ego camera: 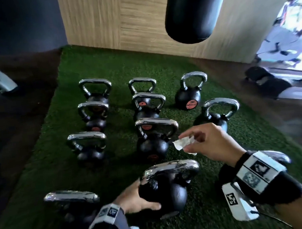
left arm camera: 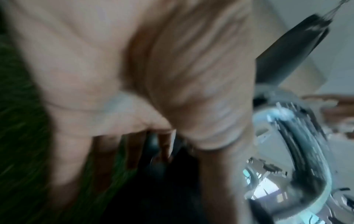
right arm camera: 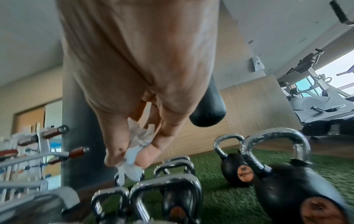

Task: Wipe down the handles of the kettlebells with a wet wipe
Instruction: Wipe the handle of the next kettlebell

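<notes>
Several black kettlebells with chrome handles stand on green turf (ego camera: 229,190). My left hand (ego camera: 136,199) grips the round body of the nearest kettlebell (ego camera: 171,194), which is tilted; its chrome handle (ego camera: 172,169) points up and away. In the left wrist view my palm (left arm camera: 134,91) lies against the dark ball (left arm camera: 172,189), with the handle (left arm camera: 306,151) to the right. My right hand (ego camera: 187,144) hovers above and right of that handle, apart from it, and pinches a crumpled white wet wipe (ego camera: 181,142) between thumb and fingers. In the right wrist view the wipe (right arm camera: 132,169) hangs below the fingertips (right arm camera: 143,157).
Another kettlebell (ego camera: 71,197) stands at the near left and one (ego camera: 220,112) just beyond my right hand. A black punching bag (ego camera: 195,9) hangs before a wooden wall (ego camera: 118,20). Exercise machines (right arm camera: 316,98) stand at the right, a weight rack (right arm camera: 38,151) at the left.
</notes>
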A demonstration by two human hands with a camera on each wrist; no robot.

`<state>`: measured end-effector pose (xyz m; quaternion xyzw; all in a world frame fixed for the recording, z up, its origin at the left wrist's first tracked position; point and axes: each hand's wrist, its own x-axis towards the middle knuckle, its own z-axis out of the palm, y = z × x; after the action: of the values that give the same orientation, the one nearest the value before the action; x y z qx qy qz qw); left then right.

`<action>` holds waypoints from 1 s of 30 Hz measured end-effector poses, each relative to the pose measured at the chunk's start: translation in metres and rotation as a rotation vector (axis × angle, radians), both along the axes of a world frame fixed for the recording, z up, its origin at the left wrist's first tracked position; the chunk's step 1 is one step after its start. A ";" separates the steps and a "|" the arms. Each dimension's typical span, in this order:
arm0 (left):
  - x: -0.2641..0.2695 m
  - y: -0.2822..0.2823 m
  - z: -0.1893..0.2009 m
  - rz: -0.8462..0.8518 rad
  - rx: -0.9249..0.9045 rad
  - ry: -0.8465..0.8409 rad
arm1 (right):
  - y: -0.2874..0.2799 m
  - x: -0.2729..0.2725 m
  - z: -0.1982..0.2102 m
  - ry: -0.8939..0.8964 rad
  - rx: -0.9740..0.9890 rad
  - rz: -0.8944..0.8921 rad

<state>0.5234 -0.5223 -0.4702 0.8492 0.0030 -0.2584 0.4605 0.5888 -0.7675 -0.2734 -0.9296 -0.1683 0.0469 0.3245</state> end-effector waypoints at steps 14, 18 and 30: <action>-0.022 -0.069 -0.047 0.593 -0.196 -0.088 | -0.005 -0.031 -0.021 -0.175 -0.078 0.131; -0.022 -0.068 -0.044 0.598 -0.160 -0.089 | -0.014 -0.028 -0.029 -0.218 0.079 0.134; -0.029 -0.072 -0.030 0.583 0.089 0.024 | -0.016 -0.018 -0.050 -0.199 0.132 0.269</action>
<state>0.4946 -0.5943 -0.5000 0.8289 0.2635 -0.1247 0.4775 0.5705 -0.7836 -0.3231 -0.8754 -0.3254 -0.0137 0.3574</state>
